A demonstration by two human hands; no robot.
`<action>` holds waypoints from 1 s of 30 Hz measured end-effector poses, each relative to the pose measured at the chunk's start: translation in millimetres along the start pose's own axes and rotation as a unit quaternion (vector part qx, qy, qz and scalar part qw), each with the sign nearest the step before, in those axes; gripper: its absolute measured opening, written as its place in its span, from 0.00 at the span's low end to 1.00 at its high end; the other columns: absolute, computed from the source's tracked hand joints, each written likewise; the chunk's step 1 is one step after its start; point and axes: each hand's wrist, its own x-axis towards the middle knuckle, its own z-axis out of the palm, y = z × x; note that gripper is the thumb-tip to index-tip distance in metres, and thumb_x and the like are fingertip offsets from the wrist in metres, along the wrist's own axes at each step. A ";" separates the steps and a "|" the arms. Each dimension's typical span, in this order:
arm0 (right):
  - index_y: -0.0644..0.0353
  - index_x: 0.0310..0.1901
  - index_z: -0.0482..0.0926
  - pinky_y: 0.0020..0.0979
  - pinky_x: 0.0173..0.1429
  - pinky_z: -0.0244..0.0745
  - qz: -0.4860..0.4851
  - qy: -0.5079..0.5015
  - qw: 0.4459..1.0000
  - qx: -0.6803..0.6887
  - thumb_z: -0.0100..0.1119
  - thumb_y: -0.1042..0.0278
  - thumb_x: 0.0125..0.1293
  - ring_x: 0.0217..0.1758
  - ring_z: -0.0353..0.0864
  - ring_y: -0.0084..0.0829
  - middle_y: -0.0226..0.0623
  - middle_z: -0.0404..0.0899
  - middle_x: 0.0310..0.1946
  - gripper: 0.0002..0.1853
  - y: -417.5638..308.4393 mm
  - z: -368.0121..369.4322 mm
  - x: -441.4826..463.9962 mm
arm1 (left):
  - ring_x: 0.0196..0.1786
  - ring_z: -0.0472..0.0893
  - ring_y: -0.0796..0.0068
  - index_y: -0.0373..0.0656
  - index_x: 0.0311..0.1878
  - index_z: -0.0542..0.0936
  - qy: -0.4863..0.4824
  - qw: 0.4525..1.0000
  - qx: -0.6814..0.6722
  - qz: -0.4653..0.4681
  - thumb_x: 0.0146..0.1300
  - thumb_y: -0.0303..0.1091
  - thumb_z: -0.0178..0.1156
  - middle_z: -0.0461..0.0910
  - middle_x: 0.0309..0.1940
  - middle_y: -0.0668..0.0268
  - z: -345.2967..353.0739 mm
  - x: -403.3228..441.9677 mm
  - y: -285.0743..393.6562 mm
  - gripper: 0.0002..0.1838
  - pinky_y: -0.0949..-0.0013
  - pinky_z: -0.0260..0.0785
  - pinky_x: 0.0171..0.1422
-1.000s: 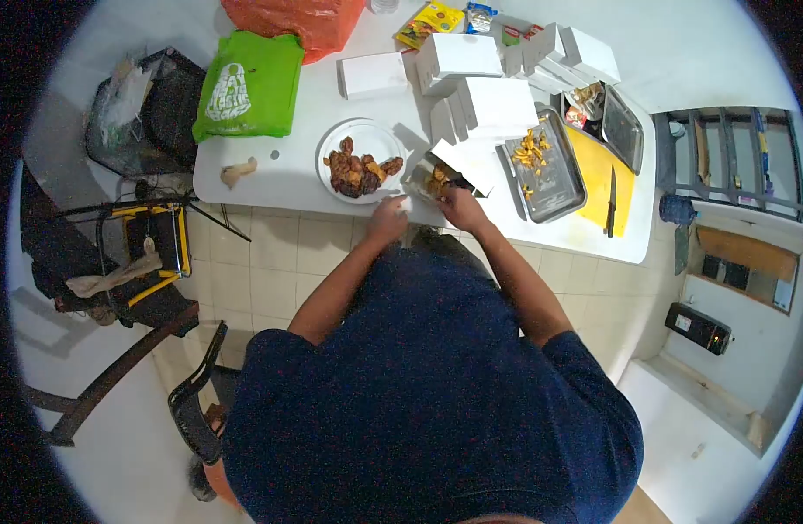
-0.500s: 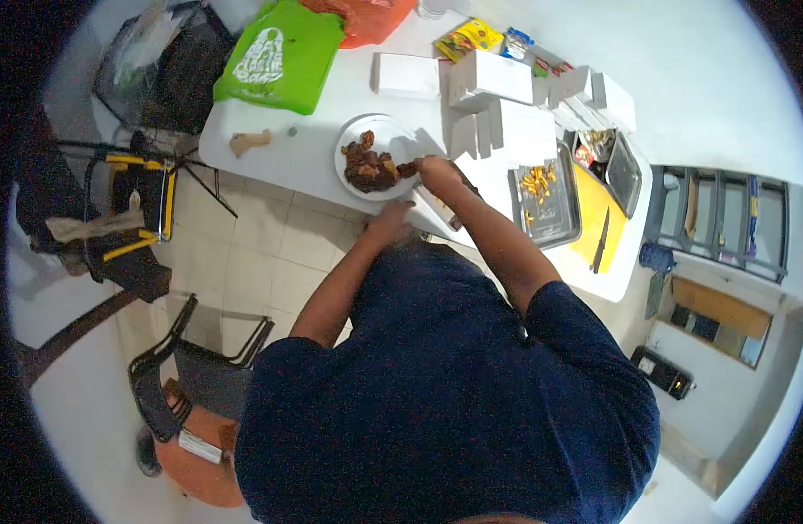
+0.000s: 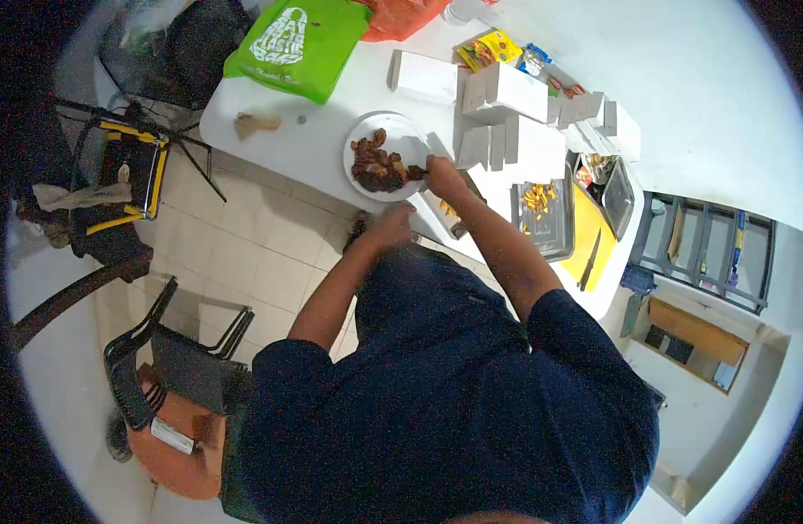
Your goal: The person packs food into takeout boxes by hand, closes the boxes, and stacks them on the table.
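Observation:
A white plate (image 3: 404,129) with dark brown cooked meat pieces (image 3: 380,164) lies near the table's front edge. My right hand (image 3: 445,177) is closed at the plate's right rim, its fingertips on a dark piece of meat. Below the plate, at the table edge, my left hand (image 3: 393,224) is blurred, and whether it holds anything is hidden. Partly under my right forearm sits an open box with some yellow food (image 3: 448,210) inside. Further right, a metal tray (image 3: 554,236) holds yellow fried pieces (image 3: 538,199).
White boxes (image 3: 533,148) stand behind the tray. A knife (image 3: 589,260) rests on a yellow board (image 3: 585,231) at the right. A green bag (image 3: 297,48), a red bag (image 3: 401,17) and a yellow packet (image 3: 489,50) are at the back. Black chairs (image 3: 192,367) stand lower left.
My right hand has moved left from the open box to the meat at the plate's right rim. My left hand has dropped slightly from the table edge. The whole view has turned and shifted.

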 end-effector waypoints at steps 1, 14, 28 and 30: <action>0.66 0.32 0.77 0.48 0.44 0.75 -0.006 0.006 1.000 0.016 0.57 0.72 0.54 0.40 0.80 0.55 0.53 0.80 0.31 0.06 4.8 4.7 -2.3 | 0.51 0.77 0.48 0.37 0.53 0.78 -0.007 0.999 -0.030 -0.013 0.50 0.29 0.61 0.78 0.47 0.47 3.5 -0.4 -5.9 0.23 0.56 0.69 0.59; 0.62 0.35 0.76 0.46 0.38 0.74 0.142 0.090 0.973 0.154 0.59 0.65 0.60 0.33 0.80 0.51 0.49 0.80 0.28 0.08 -18.2 -49.8 -114.1 | 0.44 0.76 0.60 0.41 0.55 0.75 -0.130 0.991 -0.011 0.020 0.55 0.24 0.57 0.74 0.38 0.58 -25.6 11.5 10.4 0.21 0.60 0.69 0.52; 0.57 0.40 0.84 0.39 0.40 0.77 0.217 0.104 0.950 0.201 0.64 0.61 0.56 0.35 0.83 0.42 0.45 0.84 0.33 0.13 33.2 1.7 -175.9 | 0.48 0.79 0.53 0.38 0.60 0.71 -0.180 0.977 0.085 -0.077 0.59 0.39 0.63 0.78 0.48 0.49 -49.9 101.7 105.1 0.28 0.57 0.70 0.52; 0.59 0.36 0.83 0.38 0.39 0.77 0.203 0.123 0.942 0.238 0.64 0.61 0.57 0.33 0.83 0.41 0.44 0.83 0.31 0.11 37.6 8.4 -188.8 | 0.51 0.77 0.51 0.38 0.63 0.67 -0.135 0.984 0.115 0.001 0.58 0.36 0.64 0.76 0.52 0.47 -42.7 123.2 108.8 0.31 0.55 0.70 0.54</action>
